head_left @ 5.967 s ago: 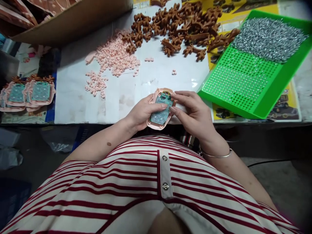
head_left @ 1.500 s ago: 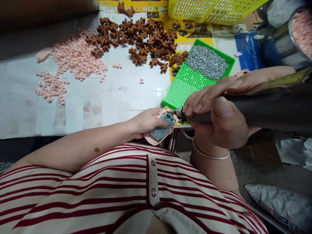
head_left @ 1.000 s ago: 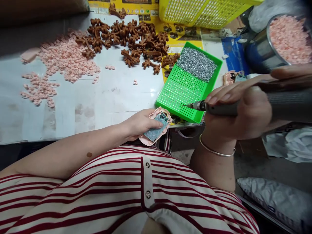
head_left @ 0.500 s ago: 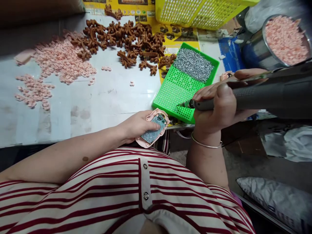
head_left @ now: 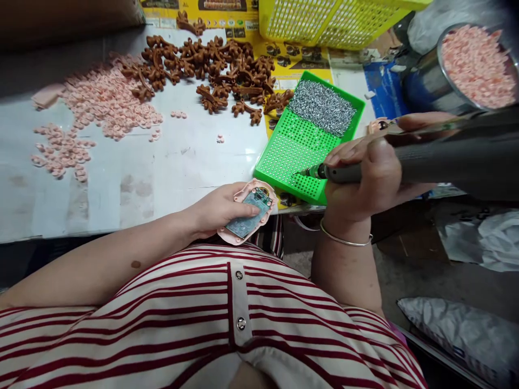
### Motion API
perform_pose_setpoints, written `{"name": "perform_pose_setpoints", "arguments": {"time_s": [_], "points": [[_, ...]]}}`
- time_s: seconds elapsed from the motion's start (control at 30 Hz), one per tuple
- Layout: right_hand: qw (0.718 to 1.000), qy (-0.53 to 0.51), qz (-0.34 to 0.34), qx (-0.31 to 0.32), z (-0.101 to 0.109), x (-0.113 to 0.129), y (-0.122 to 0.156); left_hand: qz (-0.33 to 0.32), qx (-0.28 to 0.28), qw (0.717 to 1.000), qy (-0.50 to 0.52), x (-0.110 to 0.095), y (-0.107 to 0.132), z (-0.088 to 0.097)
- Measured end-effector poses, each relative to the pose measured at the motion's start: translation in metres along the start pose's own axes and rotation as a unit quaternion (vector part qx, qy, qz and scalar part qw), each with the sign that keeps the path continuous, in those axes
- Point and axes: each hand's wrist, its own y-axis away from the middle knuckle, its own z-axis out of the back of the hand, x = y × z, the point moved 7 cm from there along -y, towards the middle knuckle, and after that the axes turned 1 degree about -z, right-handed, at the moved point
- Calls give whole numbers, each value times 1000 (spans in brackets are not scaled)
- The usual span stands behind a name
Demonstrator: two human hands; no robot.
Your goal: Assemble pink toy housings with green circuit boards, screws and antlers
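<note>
My left hand [head_left: 217, 209] grips a pink toy shell with a green circuit board [head_left: 248, 214] at the table's front edge, thumb lying across the board. Wrapped in my right hand [head_left: 367, 178] is a dark electric screwdriver [head_left: 425, 162]. Its bit tip touches the perforated face of the green screw tray [head_left: 298, 146]. A heap of small silver screws [head_left: 322, 105] fills the tray's far end.
Brown antler-shaped parts [head_left: 219, 62] and small pink buttons [head_left: 101, 102] are spread over the white table [head_left: 141, 162]. A yellow basket [head_left: 332, 19] stands at the back. A metal bowl of pink buttons [head_left: 474, 59] sits at the right. Plastic bags lie on the floor.
My right hand carried the screwdriver from the circuit board over to the green tray, where the bit now rests. The left hand has kept hold of the shell, drifting slightly left.
</note>
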Motion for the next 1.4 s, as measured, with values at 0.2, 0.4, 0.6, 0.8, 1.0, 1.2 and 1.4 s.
{"name": "perform_pose_setpoints", "arguments": {"time_s": [0.2,0.4,0.6,0.8,1.0,1.2,1.4], "points": [[994,1,100,53,-22,47,18,-139,-148,977,72,-19,9,38],[978,-26,40,202,-65,37,48,-177,-202,958,103,-20,0,46],[985,-15,20,170,-65,22,56,-192,-179,960,98,-22,-2,45],[973,-38,24,228,-74,22,59,-191,-149,966,86,-23,-3,43],[973,-22,18,227,-77,24,60,-180,-149,969,85,-23,-3,43],[973,-12,8,230,-78,21,60,-181,-128,971,92,-24,-3,40],[967,-38,8,250,-73,16,61,-169,-137,972,86,-23,-5,42]]}}
